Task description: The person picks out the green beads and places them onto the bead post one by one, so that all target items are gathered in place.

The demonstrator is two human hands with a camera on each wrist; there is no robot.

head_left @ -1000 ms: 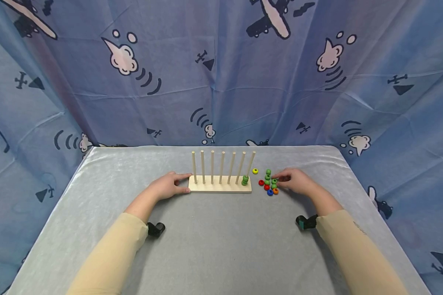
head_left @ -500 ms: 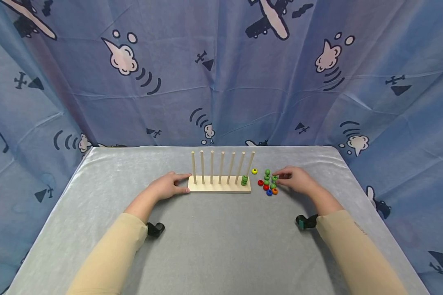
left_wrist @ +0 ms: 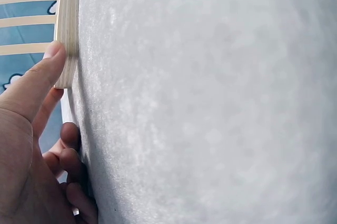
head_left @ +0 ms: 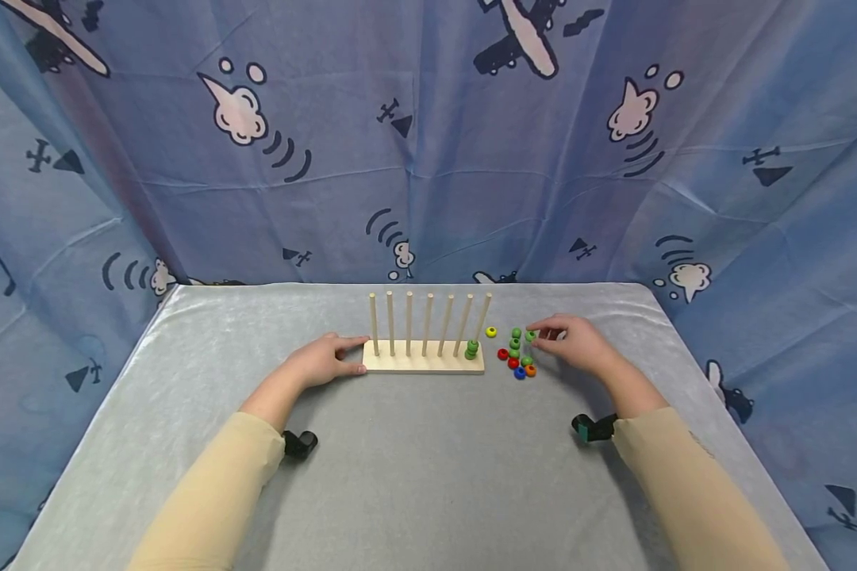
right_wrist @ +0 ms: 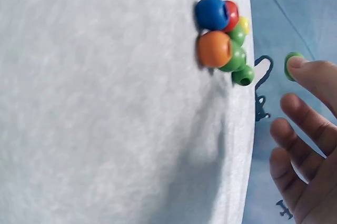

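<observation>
In the head view a wooden peg board point(head_left: 417, 364) bears a row of several upright pegs. Green beads point(head_left: 471, 349) are stacked on its rightmost peg. My left hand point(head_left: 323, 361) holds the board's left end, the thumb against the front edge, as the left wrist view shows; the index finger is at the back corner. Above the table, my right hand point(head_left: 573, 342) pinches a green bead point(right_wrist: 289, 67) between thumb and a finger that is mostly hidden behind it. The other fingers of that hand are loosely curled.
Right of the board lie loose beads: a yellow one point(head_left: 491, 332), a blue one point(head_left: 520, 373), an orange one point(head_left: 531, 370), plus red and green ones. A grey cloth covers the table point(head_left: 428, 460). Behind it hangs a blue patterned curtain point(head_left: 428, 159).
My right hand has taken a green bead from the group and raised it off the table. The left hand stays at the board's left end.
</observation>
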